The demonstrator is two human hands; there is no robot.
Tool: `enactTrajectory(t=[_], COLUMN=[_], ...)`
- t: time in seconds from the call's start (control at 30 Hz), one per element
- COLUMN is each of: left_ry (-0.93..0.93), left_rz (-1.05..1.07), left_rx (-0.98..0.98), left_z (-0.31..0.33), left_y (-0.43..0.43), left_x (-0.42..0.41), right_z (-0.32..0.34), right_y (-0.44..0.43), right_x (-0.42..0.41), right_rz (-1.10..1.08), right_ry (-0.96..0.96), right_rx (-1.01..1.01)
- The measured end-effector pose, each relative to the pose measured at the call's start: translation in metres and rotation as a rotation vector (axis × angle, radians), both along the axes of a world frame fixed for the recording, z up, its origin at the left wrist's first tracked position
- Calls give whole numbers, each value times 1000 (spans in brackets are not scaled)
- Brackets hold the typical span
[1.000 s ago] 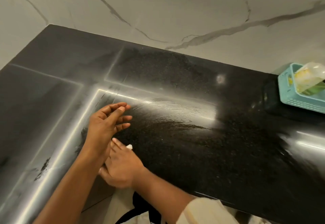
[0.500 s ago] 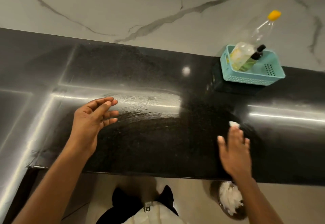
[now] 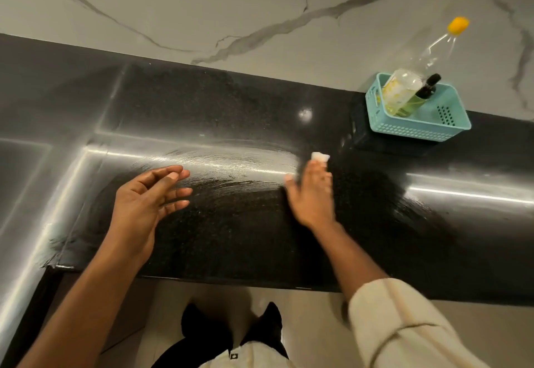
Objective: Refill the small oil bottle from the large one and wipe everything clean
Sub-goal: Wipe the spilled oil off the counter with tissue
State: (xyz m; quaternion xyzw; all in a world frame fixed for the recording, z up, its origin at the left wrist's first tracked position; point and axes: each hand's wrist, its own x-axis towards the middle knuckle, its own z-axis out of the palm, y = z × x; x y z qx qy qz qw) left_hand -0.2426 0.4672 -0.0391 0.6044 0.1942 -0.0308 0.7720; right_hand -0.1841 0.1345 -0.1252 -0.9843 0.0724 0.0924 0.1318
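Note:
A large clear oil bottle (image 3: pixel 404 90) with an orange cap leans in a teal basket (image 3: pixel 419 130) at the back right of the black counter (image 3: pixel 202 240). A small dark-capped bottle (image 3: pixel 422 95) of yellow-green oil lies beside it in the basket. My right hand (image 3: pixel 312 194) presses a white tissue (image 3: pixel 320 156) flat against the counter under straight fingers. My left hand (image 3: pixel 144 202) hovers over the counter's left part with relaxed fingers and holds nothing. A wet smear (image 3: pixel 231 165) arcs across the counter between the hands.
A white marble wall (image 3: pixel 260 6) rises behind the counter. The counter's front edge runs below my hands, with beige floor and my dark shoes (image 3: pixel 231 330) underneath. The counter bends away at the left corner.
My right hand has swept the tissue to the right and then back toward the middle of the counter. My left hand has stayed open over the left side. The view has swung right to the basket.

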Motion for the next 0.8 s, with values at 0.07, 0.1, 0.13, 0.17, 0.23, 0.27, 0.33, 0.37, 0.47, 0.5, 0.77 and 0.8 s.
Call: enactTrajectory(t=[0.07, 0.1, 0.13, 0.17, 0.23, 0.27, 0.33, 0.37, 0.47, 0.5, 0.77, 0.8], left_ry=[-9, -12, -13, -11, -15, -23, -34, -35, -29, -25, 145, 171], left_rz=[8, 13, 20, 29, 39, 36, 31, 29, 26, 23, -114, -149], left_rx=[-2, -8, -15, -25, -37, -30, -14, -9, 0, 2, 127, 133], left_z=[3, 5, 7, 8, 13, 16, 19, 20, 17, 15, -20, -23], left_y=[0, -2, -4, -7, -10, -11, -11, -12, -20, -26, -82, -90], left_x=[1, 2, 1, 1, 1, 2, 5, 6, 6, 6, -9, -13], right_z=[3, 4, 4, 3, 1, 0, -1, 0, 1, 1, 31, 33], right_y=[78, 115, 151, 184, 228, 237, 224, 207, 135, 106, 29, 29], right_x=[-11, -23, -38, -55, -90, -103, -114, -116, -115, -114, -104, -102], right_rz=[223, 347, 474, 599, 808, 864, 874, 859, 727, 667, 30, -91], right_ry=[-8, -17, -24, -30, -20, -8, -19, -33, -52, -55, -186, -151], right_rx=[120, 181, 233, 277, 317, 303, 257, 245, 240, 244, 611, 714])
